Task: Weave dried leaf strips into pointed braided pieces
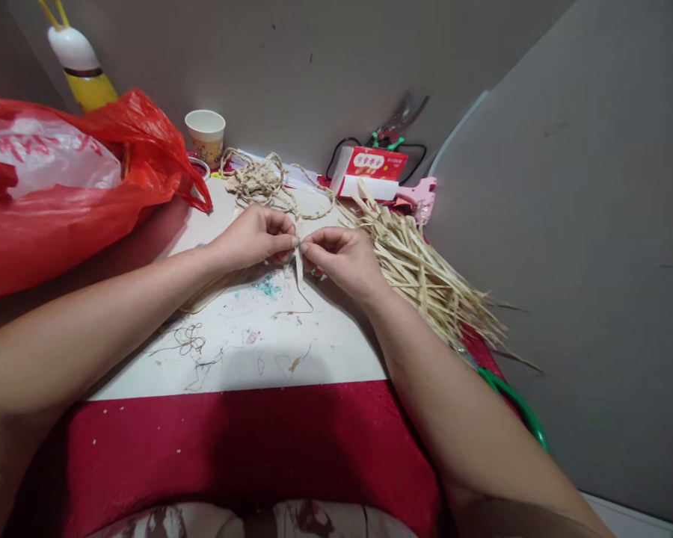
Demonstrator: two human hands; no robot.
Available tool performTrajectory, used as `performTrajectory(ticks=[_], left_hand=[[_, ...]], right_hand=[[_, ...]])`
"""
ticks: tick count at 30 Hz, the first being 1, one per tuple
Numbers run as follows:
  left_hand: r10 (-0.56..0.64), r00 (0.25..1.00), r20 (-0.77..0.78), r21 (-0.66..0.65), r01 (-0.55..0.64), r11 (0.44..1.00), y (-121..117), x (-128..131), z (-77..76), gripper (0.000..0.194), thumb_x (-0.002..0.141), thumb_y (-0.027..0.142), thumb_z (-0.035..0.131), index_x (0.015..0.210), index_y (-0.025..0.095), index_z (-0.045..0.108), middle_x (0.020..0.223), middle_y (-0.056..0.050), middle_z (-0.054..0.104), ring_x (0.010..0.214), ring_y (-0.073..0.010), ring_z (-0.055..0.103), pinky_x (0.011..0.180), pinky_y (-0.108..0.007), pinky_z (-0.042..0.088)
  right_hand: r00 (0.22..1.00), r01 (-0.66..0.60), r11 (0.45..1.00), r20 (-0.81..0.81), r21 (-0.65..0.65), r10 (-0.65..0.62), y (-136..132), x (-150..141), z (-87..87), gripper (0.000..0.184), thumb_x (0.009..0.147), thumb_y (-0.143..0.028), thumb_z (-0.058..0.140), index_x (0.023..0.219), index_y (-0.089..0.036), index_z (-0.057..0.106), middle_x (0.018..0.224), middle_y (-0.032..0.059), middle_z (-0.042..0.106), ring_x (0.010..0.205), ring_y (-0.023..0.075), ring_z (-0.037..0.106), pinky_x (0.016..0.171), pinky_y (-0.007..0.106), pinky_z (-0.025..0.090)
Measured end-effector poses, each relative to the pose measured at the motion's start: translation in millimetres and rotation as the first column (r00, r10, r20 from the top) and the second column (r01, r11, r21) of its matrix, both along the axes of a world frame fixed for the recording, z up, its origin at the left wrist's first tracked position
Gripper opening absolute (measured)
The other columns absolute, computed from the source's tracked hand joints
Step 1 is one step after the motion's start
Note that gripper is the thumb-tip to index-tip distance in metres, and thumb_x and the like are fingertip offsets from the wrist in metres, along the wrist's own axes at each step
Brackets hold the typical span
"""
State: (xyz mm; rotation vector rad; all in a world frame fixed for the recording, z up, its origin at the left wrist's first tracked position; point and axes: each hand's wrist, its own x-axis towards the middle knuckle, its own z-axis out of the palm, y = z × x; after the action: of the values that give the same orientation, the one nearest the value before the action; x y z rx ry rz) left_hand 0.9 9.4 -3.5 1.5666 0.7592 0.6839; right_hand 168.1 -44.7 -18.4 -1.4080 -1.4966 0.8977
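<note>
Over the white board (247, 359), my left hand (258, 235) pinches a pale flat straw strip (299, 270) between thumb and fingers. From the other side my right hand (342, 258) pinches the same strip, its fingertips almost touching those of the left. The strip's lower end hangs below the fingertips, and a thin thread curls beneath it. Just beyond my hands lies a heap of twisted straw cord (261, 179), with one loop reaching to the right. A bundle of dry straw strips (420, 269) rests beside my right hand. My curled fingers hide part of the held strip.
At the left bulges a red plastic bag (78, 224), with a yellow and white bottle (81, 67) behind it. A paper cup (206, 134), a red and white box (373, 168) and a pink tool (423, 198) stand along the back. Loose threads (188, 340) litter the board.
</note>
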Motion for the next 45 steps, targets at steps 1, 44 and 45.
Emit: performTrajectory(ticks=[1,44,45], left_hand=[[0.000,1.000,-0.017,0.024,0.001,1.000,0,0,-0.6,0.012,0.076,0.012,0.066,0.067,0.012,0.059,0.053,0.000,0.055,0.048,-0.0076,0.050,0.051,-0.022,0.039],[0.072,0.995,0.062,-0.126,-0.064,0.990,-6,7,1.0,0.011,0.074,0.007,0.065,0.071,0.014,0.056,0.057,0.001,0.055,0.050,-0.0073,0.051,0.053,-0.021,0.042],[0.085,0.992,0.098,-0.168,-0.068,0.983,-5,7,1.5,0.011,0.075,0.008,0.064,0.072,0.014,0.055,0.059,0.001,0.056,0.051,-0.0076,0.053,0.054,-0.021,0.044]], right_hand=[[1.000,0.001,1.000,0.029,0.019,-0.002,0,0,-0.6,0.018,0.072,-0.033,0.064,0.065,-0.017,0.063,0.052,-0.0002,0.059,0.046,0.0105,0.049,0.046,0.023,0.040],[0.978,0.197,0.975,0.045,0.105,-0.203,7,2,-9.2,0.013,0.075,-0.024,0.057,0.063,-0.018,0.057,0.057,-0.0008,0.056,0.053,0.0116,0.051,0.053,0.024,0.041],[0.981,0.191,0.979,0.002,0.071,-0.192,6,2,-8.2,0.014,0.075,-0.026,0.058,0.064,-0.019,0.057,0.055,-0.0011,0.056,0.051,0.0113,0.050,0.051,0.024,0.041]])
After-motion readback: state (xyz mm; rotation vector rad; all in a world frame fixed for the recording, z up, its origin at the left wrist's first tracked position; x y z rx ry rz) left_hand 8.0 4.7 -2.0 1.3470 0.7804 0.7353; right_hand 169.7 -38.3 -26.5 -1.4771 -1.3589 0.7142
